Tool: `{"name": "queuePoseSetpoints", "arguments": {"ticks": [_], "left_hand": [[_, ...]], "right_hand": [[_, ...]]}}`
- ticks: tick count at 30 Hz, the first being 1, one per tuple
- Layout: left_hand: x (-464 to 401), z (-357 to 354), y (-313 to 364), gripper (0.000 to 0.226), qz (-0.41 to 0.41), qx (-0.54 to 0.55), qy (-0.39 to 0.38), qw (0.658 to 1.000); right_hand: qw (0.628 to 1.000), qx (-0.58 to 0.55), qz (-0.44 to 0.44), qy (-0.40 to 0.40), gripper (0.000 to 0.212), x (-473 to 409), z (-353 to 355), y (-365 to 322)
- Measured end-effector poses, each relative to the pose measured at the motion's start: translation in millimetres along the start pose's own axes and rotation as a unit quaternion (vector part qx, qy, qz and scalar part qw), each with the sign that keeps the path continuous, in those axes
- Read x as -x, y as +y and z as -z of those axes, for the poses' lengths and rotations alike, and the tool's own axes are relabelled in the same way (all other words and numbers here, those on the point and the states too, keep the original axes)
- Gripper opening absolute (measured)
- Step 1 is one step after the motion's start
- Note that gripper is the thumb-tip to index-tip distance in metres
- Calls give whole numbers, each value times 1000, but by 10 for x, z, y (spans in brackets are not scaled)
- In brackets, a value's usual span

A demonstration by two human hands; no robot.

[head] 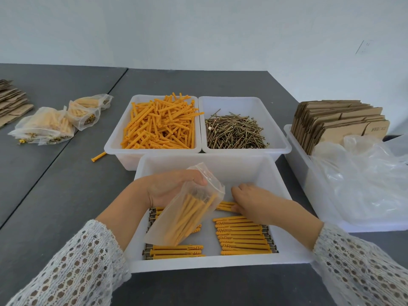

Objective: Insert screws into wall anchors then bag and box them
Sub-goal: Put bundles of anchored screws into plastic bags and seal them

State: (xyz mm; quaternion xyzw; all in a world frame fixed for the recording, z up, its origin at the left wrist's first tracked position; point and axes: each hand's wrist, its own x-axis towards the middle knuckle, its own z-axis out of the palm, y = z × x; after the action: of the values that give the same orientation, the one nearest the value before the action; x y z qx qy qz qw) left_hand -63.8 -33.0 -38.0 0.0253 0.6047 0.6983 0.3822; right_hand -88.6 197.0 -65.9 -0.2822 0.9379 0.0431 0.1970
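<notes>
On the dark grey table [72,195], your white plastic front bin [220,265] sits nearest you, holding rows of orange plastic anchors with screws inserted [241,237]. Behind it stand a bin of loose orange anchors [160,124] and a bin of brass screws [235,132]. Your left hand [170,187] grips a clear plastic bag [187,214] partly filled with anchors, tilted above the front bin. Your right hand [258,204] reaches into that bin, fingers curled onto assembled anchors there.

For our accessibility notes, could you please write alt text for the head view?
The left hand holds a clear plastic bag of orange wall anchors over a white plastic bin while the right hand picks up assembled anchors from it.
</notes>
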Motion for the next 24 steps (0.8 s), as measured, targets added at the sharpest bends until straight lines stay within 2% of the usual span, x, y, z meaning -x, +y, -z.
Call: {"name": "queuePoseSetpoints", "arguments": {"ticks": [5, 11, 19, 21, 24], "left_hand": [[4, 32, -5, 49, -10, 13, 8, 1000], [11, 24, 16, 58, -15, 22, 26, 999], [30, 17, 25, 33, -19, 21, 29, 999], [31, 15, 21, 32, -17, 20, 32, 999], [28, 17, 11, 40, -14, 16, 37, 999]], "right_hand": [[999, -26, 13, -40, 16, 1, 30, 11], [997, -4, 8, -83, 19, -21, 110, -9], [991, 53, -26, -120, 7, -169, 195, -147], [990, 22, -38, -133, 13, -197, 248, -112], [983, -107, -69, -134, 24, -202, 300, 1]]}}
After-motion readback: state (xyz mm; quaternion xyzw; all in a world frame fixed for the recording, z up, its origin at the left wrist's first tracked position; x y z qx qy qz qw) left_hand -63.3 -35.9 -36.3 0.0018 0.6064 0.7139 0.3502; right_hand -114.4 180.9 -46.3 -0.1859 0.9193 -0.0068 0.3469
